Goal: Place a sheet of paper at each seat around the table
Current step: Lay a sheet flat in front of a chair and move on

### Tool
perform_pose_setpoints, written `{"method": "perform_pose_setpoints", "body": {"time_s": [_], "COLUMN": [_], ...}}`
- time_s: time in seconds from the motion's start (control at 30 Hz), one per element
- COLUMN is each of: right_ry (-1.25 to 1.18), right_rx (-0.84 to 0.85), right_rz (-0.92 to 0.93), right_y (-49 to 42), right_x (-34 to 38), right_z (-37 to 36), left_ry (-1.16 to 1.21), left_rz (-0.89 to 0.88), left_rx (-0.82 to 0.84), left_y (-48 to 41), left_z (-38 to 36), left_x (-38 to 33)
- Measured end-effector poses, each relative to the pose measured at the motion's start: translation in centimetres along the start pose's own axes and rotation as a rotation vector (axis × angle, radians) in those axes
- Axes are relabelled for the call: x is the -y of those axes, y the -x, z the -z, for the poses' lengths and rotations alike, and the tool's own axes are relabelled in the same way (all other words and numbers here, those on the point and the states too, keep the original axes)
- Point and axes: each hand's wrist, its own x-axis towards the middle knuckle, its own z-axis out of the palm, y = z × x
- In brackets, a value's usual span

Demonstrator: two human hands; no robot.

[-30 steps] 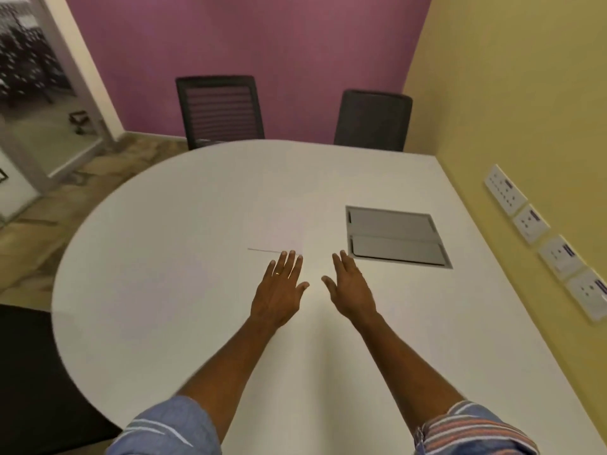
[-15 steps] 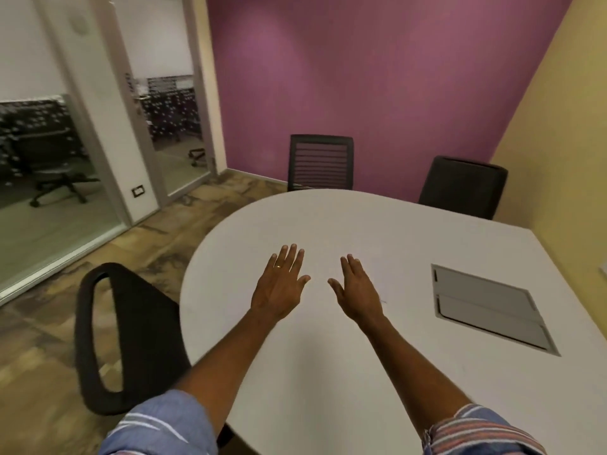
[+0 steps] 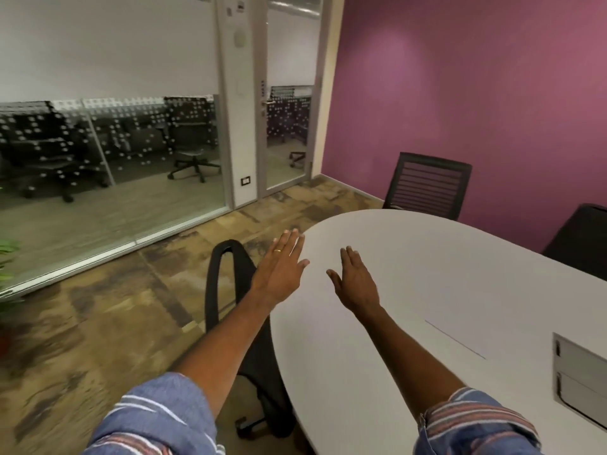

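Note:
The white oval table [image 3: 427, 264] fills the right half of the view. A white sheet of paper [image 3: 473, 323] lies flat on it near the right, barely distinct from the top; only its dark near edge shows. My left hand [image 3: 282, 267] is stretched out flat with fingers apart, over the table's left rim and a black chair [image 3: 236, 290]. My right hand [image 3: 356, 280] hovers flat and empty over the tabletop. Neither hand holds anything.
A black mesh chair [image 3: 427, 185] and a dark chair [image 3: 581, 238] stand at the far side by the purple wall. A grey cable hatch [image 3: 578, 372] is set into the table at the right. Glass partition and door [image 3: 285, 126] on the left, patterned carpet below.
The view has swung left: the door, glass wall and near black chair have come in. Both hands stay outstretched and empty, now nearer the table's left rim.

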Motion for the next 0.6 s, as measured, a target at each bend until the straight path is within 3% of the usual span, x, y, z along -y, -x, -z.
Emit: {"method": "perform_pose_setpoints", "body": {"time_s": [0.3, 0.47, 0.6], "right_ry": [0.009, 0.099, 0.088], "right_rx": [-0.071, -0.059, -0.061], "right_rz": [0.017, 0.080, 0.017], "right_y": [-7.4, -9.3, -12.4], "right_x": [13.1, 17.6, 19.8], "right_z": [-3.6, -4.9, -6.4], "left_ry": [0.030, 0.012, 0.053], "left_rz": [0.008, -0.031, -0.038], "left_rx": [-0.018, -0.042, -0.044], "left_y": [-0.9, -1.6, -3.4], "left_z": [2.7, 3.2, 2.7], "left_x": [14.0, 20.3, 24.4]}}
